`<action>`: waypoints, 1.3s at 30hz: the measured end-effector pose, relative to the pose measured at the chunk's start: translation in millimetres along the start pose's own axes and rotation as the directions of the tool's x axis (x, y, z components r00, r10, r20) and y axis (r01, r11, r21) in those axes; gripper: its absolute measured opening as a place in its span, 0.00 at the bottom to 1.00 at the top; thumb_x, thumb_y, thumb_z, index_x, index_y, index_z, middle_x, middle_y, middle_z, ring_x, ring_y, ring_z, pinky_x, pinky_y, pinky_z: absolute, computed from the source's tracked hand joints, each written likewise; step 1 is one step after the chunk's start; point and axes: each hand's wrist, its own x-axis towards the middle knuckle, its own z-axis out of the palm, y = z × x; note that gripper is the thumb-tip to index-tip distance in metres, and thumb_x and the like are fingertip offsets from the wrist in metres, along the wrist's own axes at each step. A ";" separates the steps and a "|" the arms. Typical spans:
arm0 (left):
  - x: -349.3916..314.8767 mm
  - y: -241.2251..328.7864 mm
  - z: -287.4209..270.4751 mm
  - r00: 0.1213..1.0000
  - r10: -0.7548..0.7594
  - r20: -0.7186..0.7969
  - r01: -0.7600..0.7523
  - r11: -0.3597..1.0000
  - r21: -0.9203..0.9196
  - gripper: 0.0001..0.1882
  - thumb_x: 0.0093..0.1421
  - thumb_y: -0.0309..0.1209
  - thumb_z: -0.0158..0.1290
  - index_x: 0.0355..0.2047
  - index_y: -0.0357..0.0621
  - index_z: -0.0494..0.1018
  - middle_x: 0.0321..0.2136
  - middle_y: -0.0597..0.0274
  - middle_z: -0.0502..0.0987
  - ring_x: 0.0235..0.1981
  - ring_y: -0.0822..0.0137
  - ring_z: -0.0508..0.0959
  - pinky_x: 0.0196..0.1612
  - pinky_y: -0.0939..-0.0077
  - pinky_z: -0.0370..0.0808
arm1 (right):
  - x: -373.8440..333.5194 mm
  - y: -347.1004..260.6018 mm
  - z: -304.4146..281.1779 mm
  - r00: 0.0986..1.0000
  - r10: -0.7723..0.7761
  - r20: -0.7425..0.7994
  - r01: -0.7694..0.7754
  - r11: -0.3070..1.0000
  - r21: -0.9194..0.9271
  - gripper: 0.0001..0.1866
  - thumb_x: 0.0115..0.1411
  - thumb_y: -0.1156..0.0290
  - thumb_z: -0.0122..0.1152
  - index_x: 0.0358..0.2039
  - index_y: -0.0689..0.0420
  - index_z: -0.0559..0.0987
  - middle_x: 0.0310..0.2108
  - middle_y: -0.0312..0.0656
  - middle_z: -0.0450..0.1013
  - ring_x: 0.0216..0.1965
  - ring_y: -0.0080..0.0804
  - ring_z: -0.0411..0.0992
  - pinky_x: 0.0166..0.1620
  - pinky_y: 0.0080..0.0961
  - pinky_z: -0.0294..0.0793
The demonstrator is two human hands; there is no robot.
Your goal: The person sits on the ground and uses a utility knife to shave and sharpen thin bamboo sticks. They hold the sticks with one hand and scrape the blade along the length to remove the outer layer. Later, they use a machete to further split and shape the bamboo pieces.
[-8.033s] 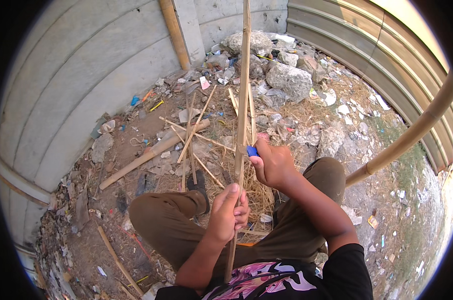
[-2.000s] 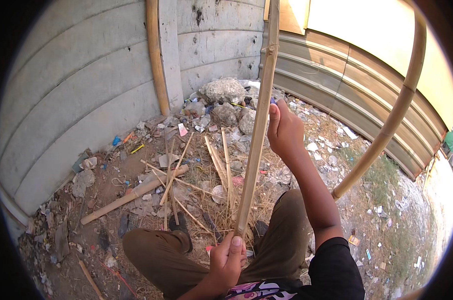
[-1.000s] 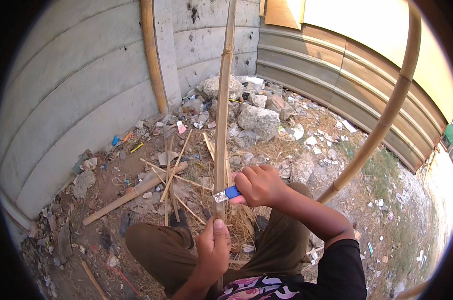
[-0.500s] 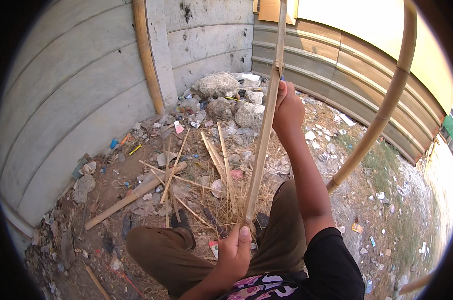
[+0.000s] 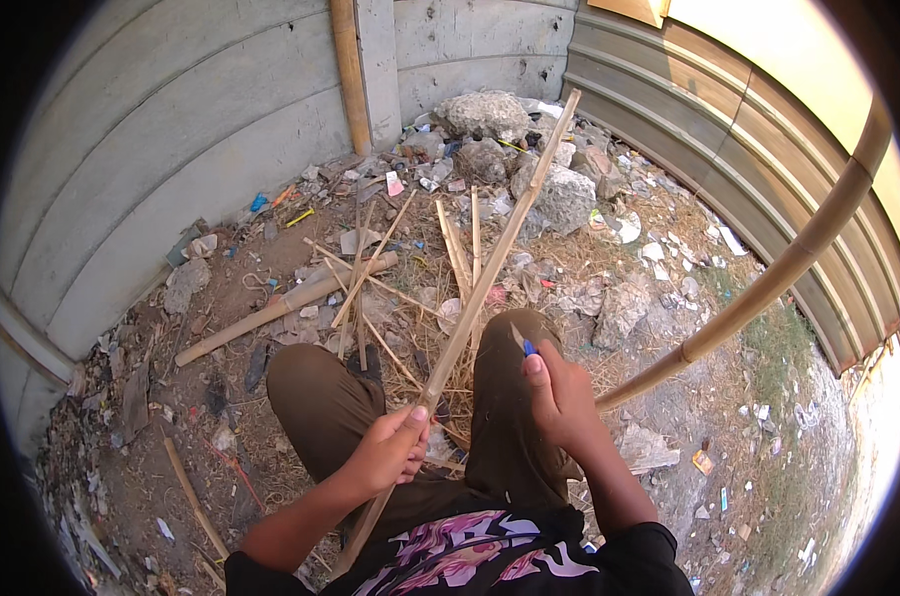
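A long split bamboo strip (image 5: 494,266) runs slantwise across the view, from near my waist up toward the rocks. My left hand (image 5: 392,452) is closed around its lower part, thumb on top. To the right of the strip, apart from it, my right hand (image 5: 567,395) grips a small knife (image 5: 525,345) with a blue handle. Its short blade points up and to the left, over my right knee. Most of the handle is hidden in my fingers.
Thin bamboo strips (image 5: 361,288) and a thicker bamboo piece (image 5: 283,309) lie on the littered ground ahead. A long bamboo pole (image 5: 733,320) slants up at my right. Rocks (image 5: 483,116), a concrete wall (image 5: 192,129) and a ribbed metal fence (image 5: 703,134) stand beyond.
My right hand has come down and away from the strip, bringing the knife into clearer view. The strip's far end has dropped, and my left hand has shifted left with it.
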 end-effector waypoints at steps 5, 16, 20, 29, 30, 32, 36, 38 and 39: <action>5.1 -51.8 9.7 0.988 -0.114 0.100 0.143 0.920 -0.364 0.19 0.74 0.48 0.40 0.32 0.49 0.62 0.16 0.76 0.56 0.12 0.81 0.55 0.14 0.84 0.54 | -47.7 -15.3 42.3 0.967 -0.045 0.252 0.118 0.951 -0.284 0.20 0.71 0.53 0.49 0.31 0.57 0.69 0.19 0.48 0.74 0.19 0.52 0.74 0.22 0.46 0.70; 4.7 -101.5 25.2 0.970 -0.170 0.175 0.194 0.972 -0.133 0.21 0.74 0.51 0.39 0.33 0.48 0.63 0.18 0.76 0.58 0.15 0.83 0.57 0.16 0.86 0.56 | -75.5 -19.5 35.5 0.939 0.018 0.343 0.136 0.897 -0.420 0.22 0.69 0.50 0.51 0.28 0.58 0.71 0.17 0.47 0.74 0.15 0.49 0.74 0.17 0.43 0.69; -1.3 -102.3 27.2 0.957 -0.160 0.242 0.213 0.953 -0.213 0.20 0.74 0.50 0.40 0.34 0.47 0.64 0.18 0.76 0.59 0.15 0.83 0.57 0.16 0.86 0.55 | -88.6 -21.1 24.6 0.915 0.160 0.369 0.037 0.880 -0.473 0.23 0.69 0.49 0.51 0.28 0.58 0.72 0.17 0.47 0.74 0.15 0.48 0.74 0.17 0.43 0.69; 12.6 -92.9 27.0 0.963 -0.186 0.193 0.221 0.959 -0.178 0.20 0.74 0.50 0.41 0.34 0.47 0.64 0.17 0.75 0.59 0.14 0.82 0.57 0.15 0.85 0.55 | -96.8 -3.8 27.4 0.951 -0.060 0.302 0.183 0.899 -0.399 0.22 0.66 0.48 0.55 0.28 0.56 0.72 0.16 0.42 0.71 0.13 0.43 0.71 0.16 0.38 0.67; 12.9 -93.5 26.4 0.965 -0.181 0.190 0.215 0.961 -0.173 0.20 0.74 0.50 0.41 0.34 0.47 0.63 0.17 0.75 0.58 0.14 0.82 0.57 0.15 0.85 0.55 | -97.3 -3.3 26.9 0.952 -0.066 0.298 0.187 0.898 -0.398 0.22 0.65 0.48 0.56 0.28 0.56 0.72 0.16 0.42 0.70 0.13 0.43 0.71 0.16 0.37 0.67; 14.9 -92.7 25.7 0.967 -0.169 0.190 0.201 0.966 -0.164 0.21 0.74 0.51 0.41 0.33 0.47 0.63 0.17 0.75 0.58 0.13 0.83 0.56 0.15 0.85 0.55 | -96.7 -1.2 29.0 0.959 -0.062 0.276 0.175 0.897 -0.407 0.23 0.65 0.47 0.56 0.27 0.56 0.72 0.16 0.42 0.70 0.13 0.42 0.71 0.15 0.37 0.66; 15.7 -87.9 29.0 0.970 -0.162 0.180 0.194 0.964 -0.179 0.19 0.75 0.48 0.40 0.32 0.48 0.62 0.16 0.75 0.56 0.14 0.81 0.55 0.16 0.84 0.52 | -94.3 4.1 35.0 0.961 -0.095 0.261 0.213 0.854 -0.474 0.25 0.65 0.45 0.57 0.24 0.54 0.70 0.13 0.40 0.69 0.10 0.36 0.70 0.12 0.33 0.64; 15.5 -86.6 28.0 0.970 -0.160 0.182 0.196 0.960 -0.201 0.19 0.75 0.48 0.40 0.32 0.48 0.62 0.16 0.74 0.56 0.14 0.81 0.55 0.15 0.84 0.52 | -91.8 14.6 37.6 0.950 -0.158 0.271 0.276 0.830 -0.485 0.25 0.65 0.44 0.56 0.24 0.54 0.69 0.12 0.38 0.67 0.09 0.33 0.69 0.11 0.31 0.62; 14.8 -87.2 27.9 0.969 -0.164 0.183 0.202 0.957 -0.208 0.19 0.75 0.48 0.40 0.32 0.47 0.62 0.16 0.74 0.56 0.14 0.81 0.55 0.15 0.84 0.52 | -91.7 17.7 37.8 0.943 -0.188 0.276 0.306 0.816 -0.491 0.26 0.65 0.44 0.56 0.23 0.53 0.68 0.12 0.38 0.66 0.09 0.32 0.68 0.10 0.30 0.62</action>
